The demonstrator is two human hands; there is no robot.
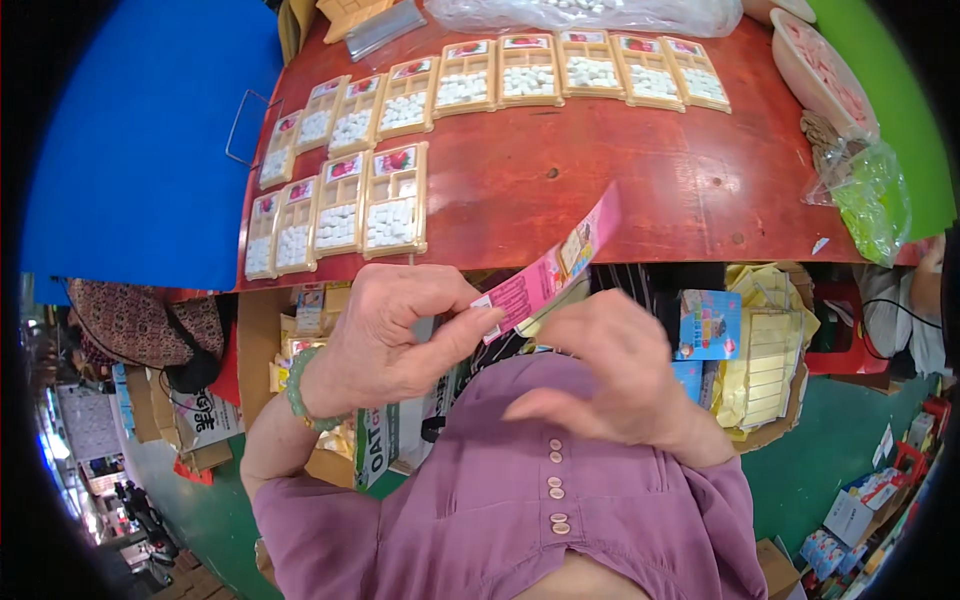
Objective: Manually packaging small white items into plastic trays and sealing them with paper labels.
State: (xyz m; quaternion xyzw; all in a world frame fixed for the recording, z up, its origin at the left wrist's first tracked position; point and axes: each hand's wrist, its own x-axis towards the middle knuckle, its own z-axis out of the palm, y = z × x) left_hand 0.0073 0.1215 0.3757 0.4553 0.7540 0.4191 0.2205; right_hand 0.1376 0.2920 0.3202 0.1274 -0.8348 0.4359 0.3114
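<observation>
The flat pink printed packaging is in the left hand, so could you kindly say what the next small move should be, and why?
Probably steady the free end of the flat pink printed packaging with the bare right hand: the bare left hand pinches only its near end, while the right hand, blurred with thumb spread, seems not to hold it.
</observation>
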